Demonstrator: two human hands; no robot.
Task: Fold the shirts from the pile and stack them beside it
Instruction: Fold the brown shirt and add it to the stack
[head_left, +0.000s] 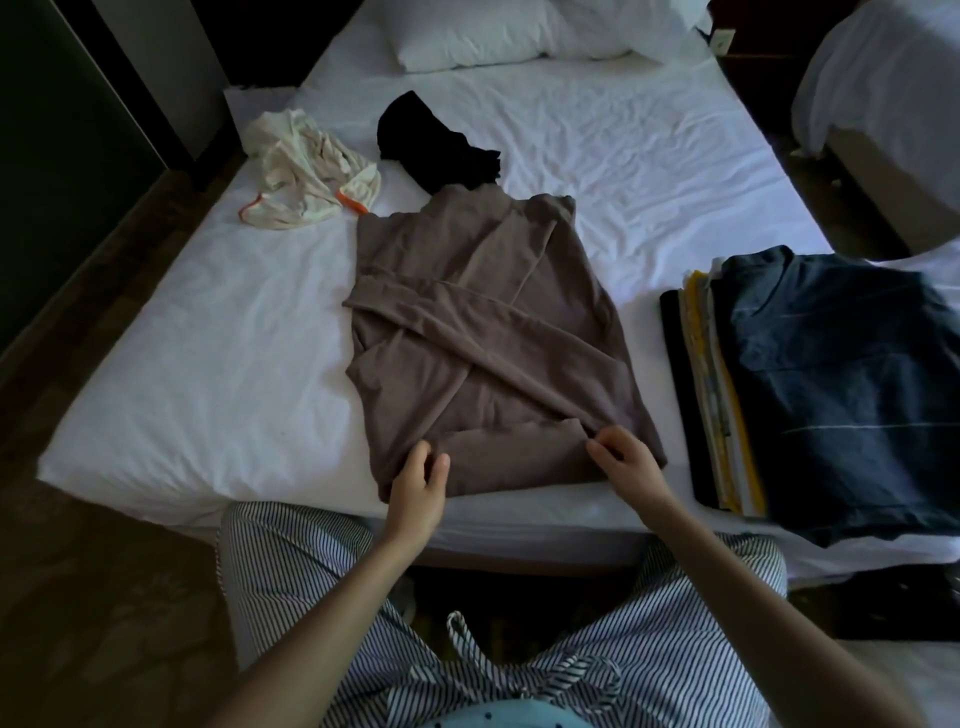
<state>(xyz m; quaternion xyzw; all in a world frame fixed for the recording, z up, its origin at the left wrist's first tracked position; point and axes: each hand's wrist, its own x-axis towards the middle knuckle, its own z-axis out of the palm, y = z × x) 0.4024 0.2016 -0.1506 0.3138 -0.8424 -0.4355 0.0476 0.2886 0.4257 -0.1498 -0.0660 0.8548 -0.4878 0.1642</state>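
A brown long-sleeved shirt (483, 332) lies spread on the white bed (208, 338), its sides and sleeves folded inward across the body. My left hand (418, 486) pinches the near hem on the left side. My right hand (626, 457) pinches the near hem and the sleeve end on the right side. Beyond the brown shirt lie a crumpled cream shirt with orange trim (306, 171) and a black garment (436, 143). A stack of folded shirts (831, 384), topped by a dark blue striped one, sits on the bed's right side.
Two white pillows (519, 31) lie at the head of the bed. A second bed (883, 104) stands at the far right. A dark object (893, 603) lies on the floor at the near right. I stand at the near bed edge.
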